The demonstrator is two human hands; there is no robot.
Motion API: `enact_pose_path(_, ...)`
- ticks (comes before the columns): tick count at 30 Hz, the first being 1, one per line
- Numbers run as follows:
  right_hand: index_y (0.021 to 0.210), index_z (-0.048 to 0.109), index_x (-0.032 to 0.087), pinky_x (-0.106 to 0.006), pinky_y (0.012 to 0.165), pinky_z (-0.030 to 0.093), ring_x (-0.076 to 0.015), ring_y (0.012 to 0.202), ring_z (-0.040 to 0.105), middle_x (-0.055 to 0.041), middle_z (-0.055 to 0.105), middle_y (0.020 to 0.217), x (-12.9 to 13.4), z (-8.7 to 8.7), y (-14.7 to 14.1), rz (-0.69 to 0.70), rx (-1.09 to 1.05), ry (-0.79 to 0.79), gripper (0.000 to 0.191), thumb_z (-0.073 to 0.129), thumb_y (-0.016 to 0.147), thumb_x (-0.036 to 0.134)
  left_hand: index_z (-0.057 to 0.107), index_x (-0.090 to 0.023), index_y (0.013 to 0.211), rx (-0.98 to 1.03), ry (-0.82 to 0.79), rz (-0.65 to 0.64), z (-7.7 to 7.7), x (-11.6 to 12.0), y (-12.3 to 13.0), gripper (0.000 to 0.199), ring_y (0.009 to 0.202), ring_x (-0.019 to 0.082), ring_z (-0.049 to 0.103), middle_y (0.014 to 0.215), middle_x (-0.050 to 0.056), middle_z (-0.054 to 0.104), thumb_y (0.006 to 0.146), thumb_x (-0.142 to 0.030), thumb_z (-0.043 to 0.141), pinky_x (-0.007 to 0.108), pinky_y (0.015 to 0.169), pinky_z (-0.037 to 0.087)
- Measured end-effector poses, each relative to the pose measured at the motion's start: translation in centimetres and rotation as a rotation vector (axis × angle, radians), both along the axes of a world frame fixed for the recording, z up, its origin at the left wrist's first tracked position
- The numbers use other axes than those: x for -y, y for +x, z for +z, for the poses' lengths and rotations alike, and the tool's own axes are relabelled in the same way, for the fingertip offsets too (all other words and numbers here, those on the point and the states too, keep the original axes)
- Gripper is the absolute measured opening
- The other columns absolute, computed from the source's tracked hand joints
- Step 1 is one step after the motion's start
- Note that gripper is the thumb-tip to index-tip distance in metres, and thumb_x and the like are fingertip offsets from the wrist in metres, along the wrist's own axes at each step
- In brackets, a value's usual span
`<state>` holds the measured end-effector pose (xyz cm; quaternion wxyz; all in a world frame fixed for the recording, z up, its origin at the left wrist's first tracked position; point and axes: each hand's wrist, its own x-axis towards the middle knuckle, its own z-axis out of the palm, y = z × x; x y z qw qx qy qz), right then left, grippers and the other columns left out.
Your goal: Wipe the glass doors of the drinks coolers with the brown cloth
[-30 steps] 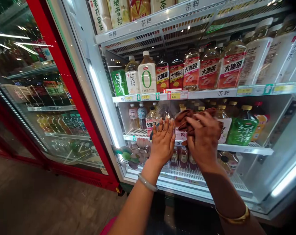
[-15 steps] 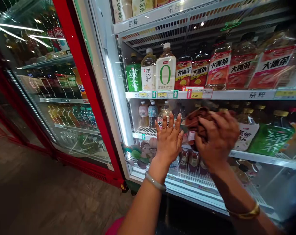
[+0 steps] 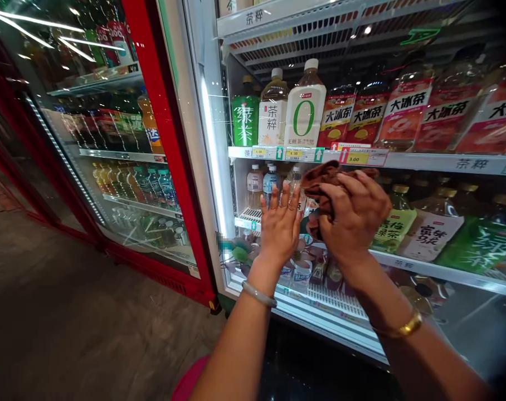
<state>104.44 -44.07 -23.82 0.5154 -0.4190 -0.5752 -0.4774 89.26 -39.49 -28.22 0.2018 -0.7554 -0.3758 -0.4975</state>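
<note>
My left hand (image 3: 278, 229) is stretched out flat with its fingers spread, in front of the lit drinks fridge; it appears to lie on the fridge's glass. Nothing is in it. To its right, my right hand (image 3: 353, 217) grips a crumpled brown cloth (image 3: 330, 177), which bunches out past the fingertips and covers part of the bottles behind. The cloth looks pressed to the glass, in front of the middle shelf edge (image 3: 428, 161). A large bottle with a green 0 (image 3: 306, 108) stands above and behind my hands.
Red-labelled tea bottles (image 3: 405, 108) line the middle shelf, with green and white-labelled bottles (image 3: 434, 234) on the shelf below. A second fridge with a red frame (image 3: 169, 133) stands at the left. Grey floor (image 3: 123, 328) lies beneath it.
My right hand and the cloth have moved left and slightly up against the shelves, closer to my left hand. My left hand stays flat and open. The view has shifted a little.
</note>
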Motion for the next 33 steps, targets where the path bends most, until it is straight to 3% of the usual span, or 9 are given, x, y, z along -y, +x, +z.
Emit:
enact_pose_path(3,0.126,0.066,0.031,-0.044,0.119,0.034,-0.0230,0.140,0.052,-0.0011,0.070,0.135,-0.7,-1.1,-1.8,0.017,0.161,-0.060,0.035,0.069,0.092,0.026,-0.006,-0.028,0.170,0.044,0.010,-0.002,-0.8,-0.8,-1.1,0.076,0.165,0.023,0.002,0.178,0.007,0.011,0.108,-0.021,0.038,0.058,0.136,0.012)
enact_pose_path(9,0.125,0.069,0.028,-0.043,0.125,0.031,-0.0199,0.138,0.054,-0.0001,0.072,0.136,2.3,-8.6,1.4,0.075,0.392,-0.217,0.030,0.064,0.096,0.019,-0.003,-0.025,0.171,-0.047,-0.020,0.029,-5.6,-0.3,-2.3,0.081,0.165,0.028,-0.001,0.178,0.009,0.005,0.105,-0.020,0.044,0.060,0.135,0.014)
enact_pose_path(12,0.122,0.070,0.027,-0.046,0.125,0.034,-0.0231,0.139,0.054,-0.0035,0.072,0.134,4.0,-9.5,3.5,0.043,0.296,-0.214,0.030,0.068,0.094,0.020,0.005,-0.021,0.171,-0.143,-0.016,0.019,-7.9,0.5,-1.9,0.078,0.165,0.028,0.001,0.178,0.011,0.012,0.105,-0.024,0.046,0.059,0.135,0.015)
enact_pose_path(16,0.124,0.069,0.025,-0.051,0.125,0.035,-0.0290,0.147,0.047,-0.0086,0.068,0.138,4.1,-9.5,3.2,0.012,0.041,-0.206,0.036,0.071,0.089,0.019,0.023,-0.019,0.168,-0.264,-0.006,-0.034,-9.6,1.4,-0.8,0.069,0.165,0.026,0.012,0.175,0.012,0.024,0.104,-0.025,0.048,0.057,0.135,0.021)
enact_pose_path(19,0.125,0.069,0.027,-0.050,0.129,0.030,-0.0261,0.146,0.047,-0.0054,0.068,0.139,3.6,-11.7,2.3,0.034,0.135,-0.227,0.037,0.070,0.090,0.019,0.030,-0.015,0.166,-0.248,-0.041,-0.014,-10.6,1.9,0.1,0.068,0.164,0.031,0.016,0.173,0.015,0.029,0.102,-0.024,0.052,0.059,0.132,0.029)
enact_pose_path(23,0.124,0.070,0.029,-0.044,0.130,0.029,-0.0193,0.144,0.050,0.0000,0.072,0.132,4.5,-15.3,3.8,0.086,0.322,-0.259,0.033,0.068,0.093,0.018,0.015,-0.012,0.169,-0.237,-0.089,0.015,-11.9,2.9,1.1,0.083,0.164,0.034,0.014,0.175,0.019,0.021,0.098,-0.022,0.056,0.059,0.129,0.033)
enact_pose_path(28,0.124,0.069,0.029,-0.049,0.129,0.032,-0.0233,0.144,0.051,-0.0036,0.071,0.134,6.7,-14.3,8.1,-0.005,0.216,-0.257,0.031,0.071,0.094,0.023,0.005,-0.013,0.170,-0.259,-0.048,-0.051,-12.1,4.4,3.3,0.088,0.165,0.029,0.014,0.175,0.016,0.020,0.097,-0.018,0.054,0.055,0.132,0.030)
enact_pose_path(31,0.126,0.068,0.027,-0.052,0.128,0.034,-0.0267,0.146,0.049,-0.0077,0.069,0.137,7.0,-13.6,8.7,-0.058,0.116,-0.246,0.035,0.072,0.092,0.024,0.011,-0.012,0.170,-0.262,-0.022,-0.098,-12.2,4.6,4.9,0.082,0.165,0.028,0.010,0.175,0.015,0.019,0.099,-0.020,0.052,0.055,0.133,0.029)
enact_pose_path(33,0.125,0.068,0.026,-0.051,0.129,0.034,-0.0260,0.146,0.049,-0.0069,0.070,0.136,7.0,-14.3,8.2,-0.043,0.153,-0.243,0.033,0.070,0.093,0.022,0.017,-0.012,0.169,-0.238,-0.035,-0.093,-12.8,4.5,5.8,0.078,0.165,0.029,0.008,0.176,0.016,0.016,0.100,-0.022,0.052,0.056,0.133,0.028)
